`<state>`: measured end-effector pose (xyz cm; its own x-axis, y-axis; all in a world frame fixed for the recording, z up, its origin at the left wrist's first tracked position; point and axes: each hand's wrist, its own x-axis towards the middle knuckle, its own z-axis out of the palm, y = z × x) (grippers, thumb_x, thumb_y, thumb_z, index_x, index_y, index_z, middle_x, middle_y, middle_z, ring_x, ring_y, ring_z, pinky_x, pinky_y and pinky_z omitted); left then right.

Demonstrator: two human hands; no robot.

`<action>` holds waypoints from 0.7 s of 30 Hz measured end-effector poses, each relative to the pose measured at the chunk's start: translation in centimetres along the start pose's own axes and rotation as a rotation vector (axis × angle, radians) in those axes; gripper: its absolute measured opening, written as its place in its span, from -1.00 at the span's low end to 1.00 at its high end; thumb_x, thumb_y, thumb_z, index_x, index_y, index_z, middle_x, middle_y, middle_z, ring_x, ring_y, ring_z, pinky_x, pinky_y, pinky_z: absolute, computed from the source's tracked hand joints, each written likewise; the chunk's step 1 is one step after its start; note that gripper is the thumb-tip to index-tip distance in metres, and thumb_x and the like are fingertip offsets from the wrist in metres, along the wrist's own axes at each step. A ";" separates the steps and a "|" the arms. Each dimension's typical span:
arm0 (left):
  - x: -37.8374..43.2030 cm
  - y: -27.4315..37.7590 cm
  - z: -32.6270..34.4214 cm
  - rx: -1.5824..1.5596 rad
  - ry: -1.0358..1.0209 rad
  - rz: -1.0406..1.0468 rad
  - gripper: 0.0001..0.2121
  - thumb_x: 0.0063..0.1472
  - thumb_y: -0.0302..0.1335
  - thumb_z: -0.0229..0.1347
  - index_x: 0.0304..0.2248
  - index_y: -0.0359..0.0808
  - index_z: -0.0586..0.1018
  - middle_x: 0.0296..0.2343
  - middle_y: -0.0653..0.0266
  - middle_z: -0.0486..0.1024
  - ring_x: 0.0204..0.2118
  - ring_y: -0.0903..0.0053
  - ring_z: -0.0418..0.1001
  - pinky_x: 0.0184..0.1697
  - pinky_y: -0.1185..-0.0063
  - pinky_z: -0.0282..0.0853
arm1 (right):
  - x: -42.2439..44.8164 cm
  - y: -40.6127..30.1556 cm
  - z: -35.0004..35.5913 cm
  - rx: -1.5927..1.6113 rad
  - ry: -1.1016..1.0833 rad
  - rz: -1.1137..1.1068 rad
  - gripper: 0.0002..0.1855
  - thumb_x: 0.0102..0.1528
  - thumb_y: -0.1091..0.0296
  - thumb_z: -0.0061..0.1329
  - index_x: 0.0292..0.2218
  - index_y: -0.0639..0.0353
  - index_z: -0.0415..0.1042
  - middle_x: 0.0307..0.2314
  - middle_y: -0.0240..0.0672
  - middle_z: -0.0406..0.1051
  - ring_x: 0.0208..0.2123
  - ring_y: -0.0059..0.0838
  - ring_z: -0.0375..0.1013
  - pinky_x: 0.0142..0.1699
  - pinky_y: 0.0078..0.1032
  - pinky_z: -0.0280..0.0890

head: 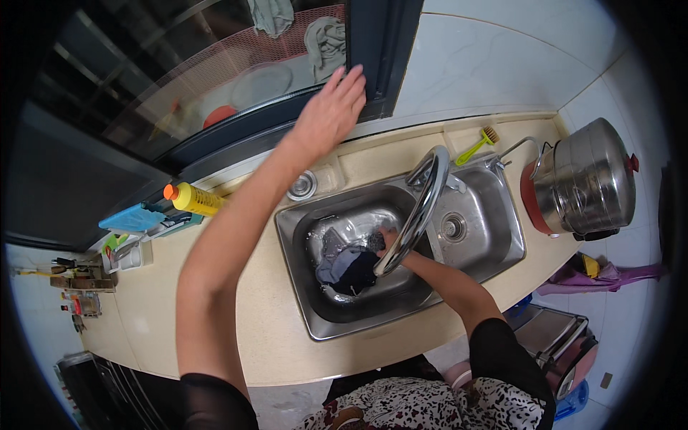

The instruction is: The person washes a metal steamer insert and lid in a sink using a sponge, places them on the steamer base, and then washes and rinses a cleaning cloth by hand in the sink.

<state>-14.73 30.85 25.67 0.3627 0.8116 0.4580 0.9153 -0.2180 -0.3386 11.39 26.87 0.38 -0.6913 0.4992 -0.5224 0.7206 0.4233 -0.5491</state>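
My left hand is stretched out at the dark window frame, its fingers extended and nothing in them. Whether it touches the frame or the glass I cannot tell. Down in the left basin of the steel sink, my right hand is against a speckled dark grey cloth. The curved chrome faucet crosses in front of that wrist, and the grip is hard to make out. Grey and navy wet cloths lie bunched in shallow water beside it.
A yellow bottle with an orange cap stands left of the sink. Behind the faucet lies a green-handled brush. A large steel pot occupies the counter's right end. A strainer sits behind the left basin; the right basin has a drain.
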 end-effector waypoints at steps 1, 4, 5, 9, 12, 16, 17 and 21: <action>1.6 -1.1 0.5 0.108 -0.048 0.063 -0.66 0.00 -0.49 -0.12 -0.19 -0.42 0.37 -0.09 0.11 0.24 0.10 0.32 0.03 0.17 0.37 -0.14 | -1.0 -0.7 -1.6 0.196 -0.011 0.006 -0.17 -0.39 0.11 0.17 -0.09 0.29 0.16 -0.17 0.07 0.18 -0.15 -0.06 0.25 -0.06 -0.29 0.18; 3.5 -2.9 0.4 0.321 -0.283 0.220 -0.63 0.06 -0.43 -0.14 -0.10 -0.32 0.34 0.01 0.25 0.13 0.16 0.38 -0.12 0.20 0.36 -0.29 | -3.6 -2.5 -4.6 0.709 0.105 -0.125 -0.38 -0.24 0.16 0.11 -0.17 0.30 0.26 -0.33 -0.13 0.36 -0.27 -0.35 0.36 -0.15 -0.42 0.25; 4.1 -3.2 0.4 0.359 -0.309 0.281 -0.62 0.08 -0.42 -0.14 -0.07 -0.27 0.33 0.05 0.29 0.06 0.17 0.40 -0.17 0.21 0.34 -0.32 | -4.2 -2.3 -5.1 0.880 0.140 -0.172 -0.59 -0.18 0.32 0.06 -0.23 0.23 0.36 -0.37 -0.22 0.40 -0.31 -0.49 0.38 -0.20 -0.44 0.28; 4.5 -3.5 1.1 0.466 -0.327 0.324 -0.61 0.10 -0.37 -0.14 -0.03 -0.13 0.31 0.10 0.40 -0.06 0.19 0.44 -0.25 0.21 0.33 -0.35 | -4.0 -0.2 -3.1 1.437 -0.172 0.036 -0.49 -0.18 0.36 0.06 -0.16 0.25 0.25 -0.32 -0.17 0.36 -0.26 -0.37 0.37 -0.16 -0.42 0.27; 5.0 -3.2 1.0 0.513 -0.368 0.328 -0.60 0.11 -0.34 -0.14 -0.01 -0.06 0.28 0.11 0.45 -0.10 0.19 0.45 -0.26 0.21 0.33 -0.34 | -2.4 3.6 3.6 -0.321 0.380 -0.195 -0.43 -0.24 0.32 0.09 -0.18 0.27 0.19 -0.29 -0.03 0.29 -0.26 -0.09 0.36 -0.17 -0.28 0.29; 3.9 -2.6 1.3 0.591 -0.323 0.321 -0.60 0.09 -0.33 -0.14 -0.03 -0.11 0.31 0.08 0.43 0.01 0.17 0.45 -0.19 0.19 0.34 -0.29 | -5.0 -1.6 1.4 -0.060 0.296 -0.189 -0.60 -0.21 0.36 0.08 -0.28 0.26 0.33 -0.38 -0.12 0.37 -0.30 -0.20 0.39 -0.21 -0.35 0.30; 4.8 -2.4 1.5 0.594 -0.290 0.306 -0.60 0.09 -0.33 -0.14 -0.04 -0.13 0.32 0.06 0.42 0.06 0.17 0.44 -0.16 0.19 0.34 -0.28 | -4.4 -1.7 0.8 -0.069 0.299 -0.199 -0.60 -0.21 0.36 0.08 -0.28 0.26 0.33 -0.38 -0.12 0.37 -0.30 -0.20 0.39 -0.21 -0.35 0.30; 5.7 -2.4 2.2 0.516 -0.216 0.315 -0.67 0.10 -0.35 -0.16 -0.11 -0.15 0.35 -0.06 0.38 0.21 0.14 0.46 -0.07 0.19 0.34 -0.28 | -0.5 1.2 2.7 1.322 0.117 0.086 -0.59 -0.16 0.47 -0.08 -0.21 0.41 0.27 -0.40 -0.24 0.37 -0.37 -0.47 0.39 -0.26 -0.48 0.31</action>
<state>-15.28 37.17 27.24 0.5077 0.8538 0.1149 0.5494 -0.2182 -0.8066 12.49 25.07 -1.80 -0.5896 0.5770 -0.5651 0.1225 -0.6277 -0.7688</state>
